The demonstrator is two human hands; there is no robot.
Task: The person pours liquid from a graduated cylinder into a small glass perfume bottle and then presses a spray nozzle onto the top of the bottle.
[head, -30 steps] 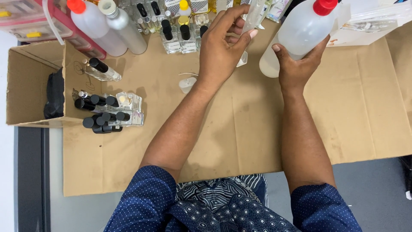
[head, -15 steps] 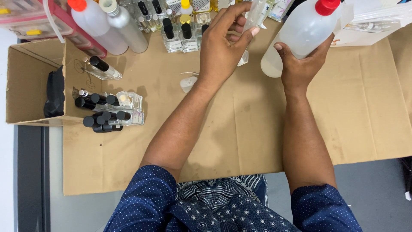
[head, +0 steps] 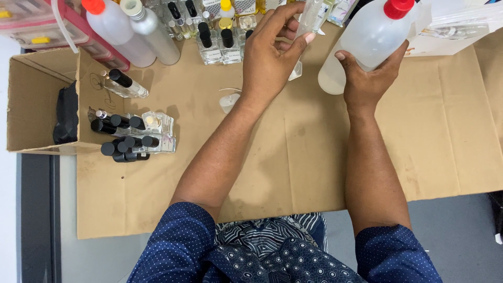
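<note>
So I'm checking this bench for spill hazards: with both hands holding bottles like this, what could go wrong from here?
1. The right hand holds the large red-capped bottle tilted over bare cardboard sheet; if the grip slips, it could drop or leak onto it.
2. The left hand pinches a small clear bottle with fingertips only, close above crowded glass bottles; a fumble might knock them over.

Grey tabletop, brown cardboard sheet spread over it, small capped vials clustered left, open box alongside
</note>
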